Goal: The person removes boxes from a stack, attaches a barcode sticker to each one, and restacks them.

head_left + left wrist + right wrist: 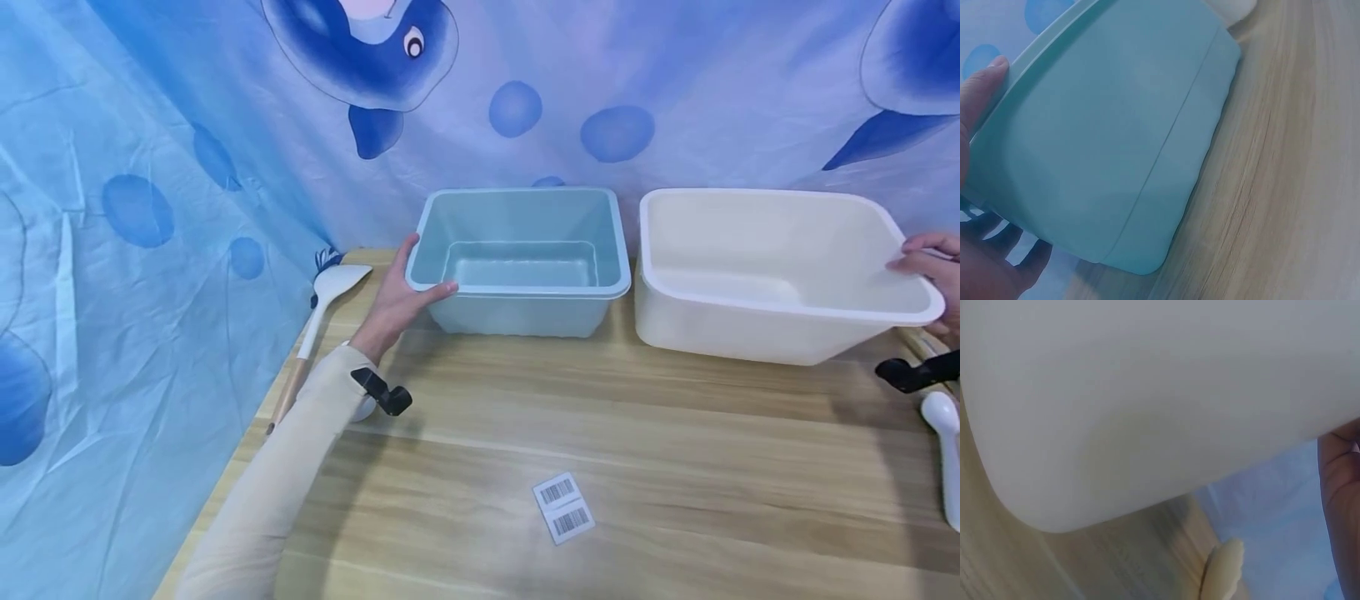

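Most of the positioning looks done to me, letting go remaining: my left grip (pixel 392 306) clamps the blue bin (pixel 517 314), my right grip (pixel 947 279) the white bin (pixel 720 325), side by side on the table (pixel 480 400).

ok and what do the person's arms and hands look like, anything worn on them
The left hand and right hand are ungloved. The left arm wears a long, plain cream sleeve. A small black fitting with a rounded end sits at the left wrist, another at the right. No right sleeve shows.
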`<move>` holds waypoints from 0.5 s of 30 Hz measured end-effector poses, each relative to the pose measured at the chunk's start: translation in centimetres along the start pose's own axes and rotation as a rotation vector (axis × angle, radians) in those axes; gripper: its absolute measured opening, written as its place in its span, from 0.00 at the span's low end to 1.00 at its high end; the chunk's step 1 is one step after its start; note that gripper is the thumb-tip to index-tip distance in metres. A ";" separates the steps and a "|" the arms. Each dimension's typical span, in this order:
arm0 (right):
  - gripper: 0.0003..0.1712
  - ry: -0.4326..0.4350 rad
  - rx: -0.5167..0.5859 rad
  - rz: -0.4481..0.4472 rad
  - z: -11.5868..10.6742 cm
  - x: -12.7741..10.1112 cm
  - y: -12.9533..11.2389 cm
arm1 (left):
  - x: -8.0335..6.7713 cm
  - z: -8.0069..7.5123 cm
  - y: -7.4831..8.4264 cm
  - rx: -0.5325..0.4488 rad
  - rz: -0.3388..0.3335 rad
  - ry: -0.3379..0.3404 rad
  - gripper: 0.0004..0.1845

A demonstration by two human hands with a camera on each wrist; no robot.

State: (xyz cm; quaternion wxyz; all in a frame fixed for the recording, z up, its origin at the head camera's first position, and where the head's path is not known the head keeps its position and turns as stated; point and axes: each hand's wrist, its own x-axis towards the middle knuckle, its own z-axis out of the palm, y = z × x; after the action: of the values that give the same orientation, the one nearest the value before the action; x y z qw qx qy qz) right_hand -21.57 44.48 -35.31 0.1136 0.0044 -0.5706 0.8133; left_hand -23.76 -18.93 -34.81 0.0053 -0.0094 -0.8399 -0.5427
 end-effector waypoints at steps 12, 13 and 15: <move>0.20 -0.011 0.032 0.012 0.1 -0.1 0.4 | -0.3 0.4 0.2 -0.004 -0.005 -0.012 0.57; 0.20 -0.015 0.039 0.000 0.0 0.1 0.4 | -0.2 0.4 0.2 -0.001 -0.004 -0.012 0.57; 0.21 -0.025 0.023 -0.009 -0.9 1.0 0.7 | -0.2 0.2 0.2 0.008 -0.006 -0.014 0.57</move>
State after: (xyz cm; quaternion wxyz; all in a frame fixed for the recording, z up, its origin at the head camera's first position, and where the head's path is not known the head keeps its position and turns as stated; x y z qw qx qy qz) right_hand -22.57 45.28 -36.17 0.1101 0.0187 -0.5625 0.8192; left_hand -23.54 -18.62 -34.71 -0.0019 -0.0107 -0.8420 -0.5394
